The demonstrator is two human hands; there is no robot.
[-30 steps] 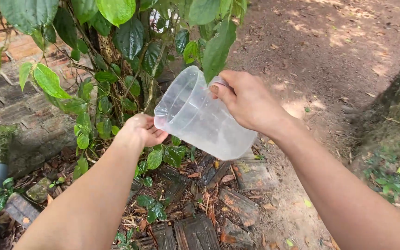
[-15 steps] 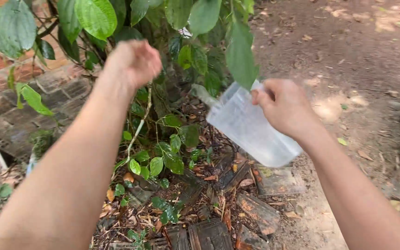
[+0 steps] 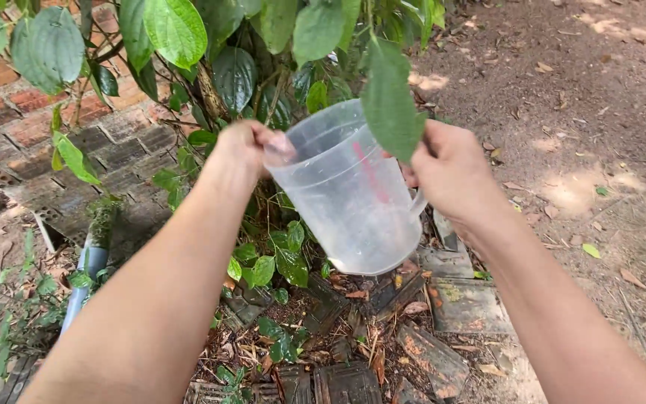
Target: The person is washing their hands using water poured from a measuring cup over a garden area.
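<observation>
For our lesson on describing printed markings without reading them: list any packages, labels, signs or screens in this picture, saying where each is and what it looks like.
No packages, signs or screens.
Clear plastic jug: held tilted between the left hand and right hand, in front of the leafy plant; a faint red printed strip, probably a measuring scale, runs down its wall, too blurred to make out.

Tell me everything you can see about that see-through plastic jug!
The jug is clear, slightly cloudy plastic, wide at the open top and narrower at the flat bottom, with red measuring marks down its side. It is tilted, its mouth toward the plant. No water shows inside. The right hand grips its handle; the left hand touches the rim. A hanging green leaf covers part of it. It is held in the air above old bricks.
</observation>
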